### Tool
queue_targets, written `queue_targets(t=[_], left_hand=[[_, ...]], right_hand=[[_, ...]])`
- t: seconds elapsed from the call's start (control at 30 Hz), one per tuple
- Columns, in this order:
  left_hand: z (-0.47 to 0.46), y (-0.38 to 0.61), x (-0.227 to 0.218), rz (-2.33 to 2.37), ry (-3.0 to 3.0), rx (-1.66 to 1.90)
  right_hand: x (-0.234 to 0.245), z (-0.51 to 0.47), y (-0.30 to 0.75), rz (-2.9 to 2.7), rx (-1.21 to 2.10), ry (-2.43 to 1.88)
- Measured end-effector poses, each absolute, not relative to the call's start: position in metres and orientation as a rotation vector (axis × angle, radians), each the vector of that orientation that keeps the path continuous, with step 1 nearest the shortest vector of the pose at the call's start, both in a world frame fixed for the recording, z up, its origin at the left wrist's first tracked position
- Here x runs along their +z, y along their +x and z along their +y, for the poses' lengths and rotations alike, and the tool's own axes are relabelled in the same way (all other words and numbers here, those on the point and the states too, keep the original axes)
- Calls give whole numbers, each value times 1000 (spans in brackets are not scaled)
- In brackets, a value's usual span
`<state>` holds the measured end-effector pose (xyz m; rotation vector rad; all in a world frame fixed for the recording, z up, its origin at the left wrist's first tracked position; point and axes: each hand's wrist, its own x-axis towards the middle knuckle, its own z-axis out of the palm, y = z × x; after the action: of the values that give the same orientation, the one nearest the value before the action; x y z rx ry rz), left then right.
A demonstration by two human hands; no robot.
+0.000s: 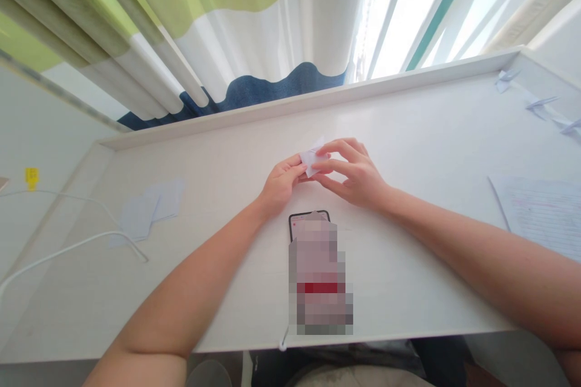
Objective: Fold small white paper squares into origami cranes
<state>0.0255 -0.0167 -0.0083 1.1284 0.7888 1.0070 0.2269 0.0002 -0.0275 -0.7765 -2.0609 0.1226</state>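
A green, white and blue curtain [272, 20] hangs beyond the far edge of a white worktop [431, 132], with bright light coming in at the far right. Near the middle, a small white paper [309, 165] is held up between the hands. The left hand [282, 184] pinches its left side; the right hand [361, 172] has spread fingers against its right side, though whether they grip or only steady it I cannot tell. On the near side lies a phone [303, 231], most of it blurred out. Loose papers [154, 208] and a white cable [97, 234] lie left; folded paper pieces [542, 102] sit far right, a lined sheet [544, 211] nearer.

The paper looks thin, so uneven finger pressure could skew a crease, and pulling the hands apart could tear it. A loosened left pinch might drop it beside the phone.
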Motion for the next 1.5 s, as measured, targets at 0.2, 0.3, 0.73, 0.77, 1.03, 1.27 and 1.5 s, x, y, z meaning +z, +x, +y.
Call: queue_targets(t=[0.2, 0.3, 0.73, 0.77, 1.03, 1.27, 1.5], left_hand=[[-15, 24, -7, 804, 1122, 977], [-15, 24, -8, 817, 1104, 972], [-20, 27, -12, 770, 1174, 975], [-20, 28, -12, 768, 1173, 975], [-20, 30, -13, 809, 1180, 984], [-21, 32, -12, 846, 1200, 957], [-20, 30, -7, 890, 1177, 972]], right_hand=[[-27, 1, 228, -2053, 235, -765], [-25, 0, 228, -1994, 340, -778], [-20, -4, 222, -1754, 687, -940], [-20, -4, 222, -1741, 706, -947], [-18, -5, 220, -1692, 764, -994], [-24, -2, 220, -1643, 670, -1062], [-26, -3, 223, -1774, 444, -994]])
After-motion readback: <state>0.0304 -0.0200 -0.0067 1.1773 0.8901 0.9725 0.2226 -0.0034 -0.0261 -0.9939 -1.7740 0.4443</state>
